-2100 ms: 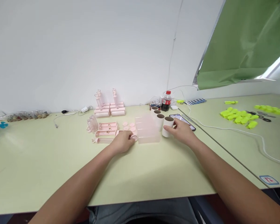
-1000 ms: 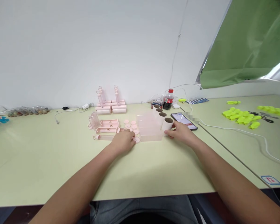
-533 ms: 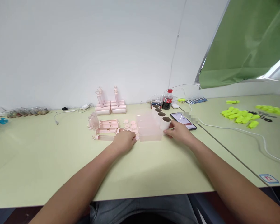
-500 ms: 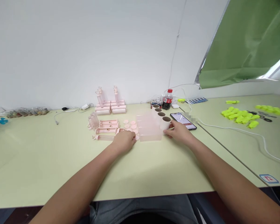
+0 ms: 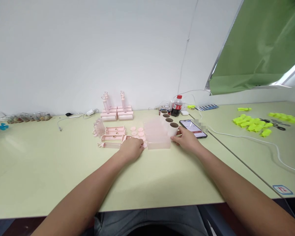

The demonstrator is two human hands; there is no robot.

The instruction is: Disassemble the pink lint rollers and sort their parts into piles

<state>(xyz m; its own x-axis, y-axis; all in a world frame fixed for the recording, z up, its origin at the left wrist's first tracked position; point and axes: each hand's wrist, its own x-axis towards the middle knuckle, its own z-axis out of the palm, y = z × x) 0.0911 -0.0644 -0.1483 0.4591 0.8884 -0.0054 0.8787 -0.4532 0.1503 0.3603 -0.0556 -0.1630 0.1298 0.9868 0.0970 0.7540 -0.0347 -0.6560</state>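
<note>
- Right hand's grip [image 5: 186, 139] pinches an upright white cardboard tube [image 5: 172, 131], nearest of four already lined up on the pale-green desk [image 5: 147, 183].
- Left hand's grip [image 5: 132, 148], over round pink plastic discs [image 5: 141, 133]: hidden, cannot tell.
- Pink plastic trays [image 5: 111, 138] look unassembled.

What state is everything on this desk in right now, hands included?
White tubes: four upright, top ends open
Right hand: closed around the nearest of them
Left hand: lowered at the pink discs
Pink discs: lying flat, some partly hidden
Pink trays: lying open side up
Cola bottle: upright, capped, partly filled
Phone: face up, screen lit
</note>
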